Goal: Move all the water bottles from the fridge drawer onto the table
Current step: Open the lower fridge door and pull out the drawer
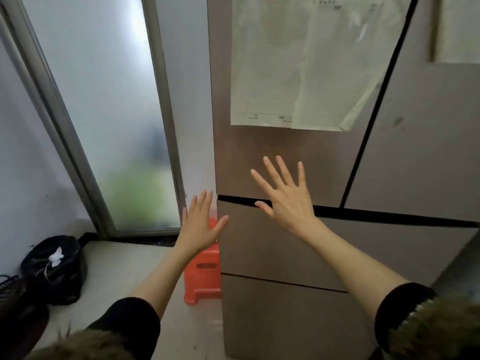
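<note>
We see the closed brown fridge drawer [272, 245] at five o'clock; no bottles show. The right hand [283, 196] spreads flat over its top seam, the left hand [198, 222] spread at the fridge's edge, both holding nothing. An orange plastic stool [204, 276] stands beside a frosted window [109, 113].

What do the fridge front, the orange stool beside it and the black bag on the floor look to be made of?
Fridge front: smooth brown panels with a soft sheen, probably coated metal or glass; which one is unclear.
Orange stool: moulded plastic, judging by its uniform colour and handle slot.
Black bag: thin plastic film, glossy and crumpled.
</note>
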Tool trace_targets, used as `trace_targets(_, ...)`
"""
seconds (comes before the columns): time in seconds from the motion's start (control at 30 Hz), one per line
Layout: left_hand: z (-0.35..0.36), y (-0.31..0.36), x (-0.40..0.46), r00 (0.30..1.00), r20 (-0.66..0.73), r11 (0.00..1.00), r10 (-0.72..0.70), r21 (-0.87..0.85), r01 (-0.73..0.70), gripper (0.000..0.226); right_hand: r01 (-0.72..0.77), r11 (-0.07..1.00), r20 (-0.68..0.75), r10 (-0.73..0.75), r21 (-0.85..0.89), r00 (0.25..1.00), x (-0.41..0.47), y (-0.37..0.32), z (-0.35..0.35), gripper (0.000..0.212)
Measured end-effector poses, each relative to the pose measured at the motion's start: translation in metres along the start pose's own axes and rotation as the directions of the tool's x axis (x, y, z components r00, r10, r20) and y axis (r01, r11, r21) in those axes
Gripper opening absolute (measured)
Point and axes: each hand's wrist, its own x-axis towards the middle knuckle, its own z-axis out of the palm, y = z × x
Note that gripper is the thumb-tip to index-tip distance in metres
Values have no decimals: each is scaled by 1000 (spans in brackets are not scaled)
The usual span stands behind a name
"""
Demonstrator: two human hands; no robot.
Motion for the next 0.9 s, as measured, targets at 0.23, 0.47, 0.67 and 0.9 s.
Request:
trace_targets(0.23,28,-37,54,966,253,898,-57,-410,160,72,-56,992,-83,47,-110,995,16,-5,63,74)
trace_targets(0.47,49,-39,76,989,122,811,-82,-569,137,33,-36,982,-112,15,-186,994,15,-1,74,70)
trace_targets(0.67,48,-38,82,979,171,827,-110,-531,186,34,-92,987,-25,89,-133,996,16,-9,60,72)
trace_targets(0.9,33,-31,60,974,192,877,-118,-440,192,36,-138,989,330,112,56,937,-15,-37,27,68)
